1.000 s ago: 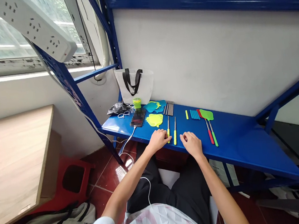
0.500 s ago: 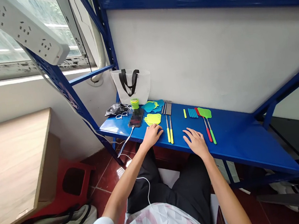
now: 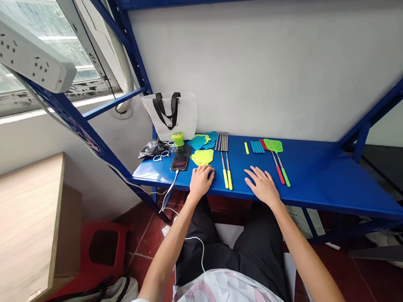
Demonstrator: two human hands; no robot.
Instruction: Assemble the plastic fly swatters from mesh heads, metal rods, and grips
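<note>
My left hand (image 3: 201, 180) rests at the front edge of the blue table (image 3: 321, 176), palm down and holding nothing, just in front of a yellow fly swatter head (image 3: 203, 157). My right hand (image 3: 262, 183) lies flat with its fingers spread, also without anything in it. Between the hands lie two thin metal rods with yellow handles (image 3: 227, 179), below a row of several bare metal rods (image 3: 223, 142). Right of my right hand are a green fly swatter (image 3: 273, 146) and a red-handled fly swatter (image 3: 280, 175). Several blue handles (image 3: 257, 147) and one yellow handle (image 3: 247, 148) lie behind it.
Blue swatter heads (image 3: 207, 141), a phone (image 3: 180, 162) on a white cable, a green tub (image 3: 178, 139), scissors (image 3: 157, 158), a black plastic bag (image 3: 152, 149) and a white tote bag (image 3: 188, 113) fill the table's left end. Blue frame posts flank it. A power strip (image 3: 17, 48) hangs upper left.
The head view has turned slightly, shifting the scene a little. Both hands stay at about the same places on the table, and the objects lie as before.
</note>
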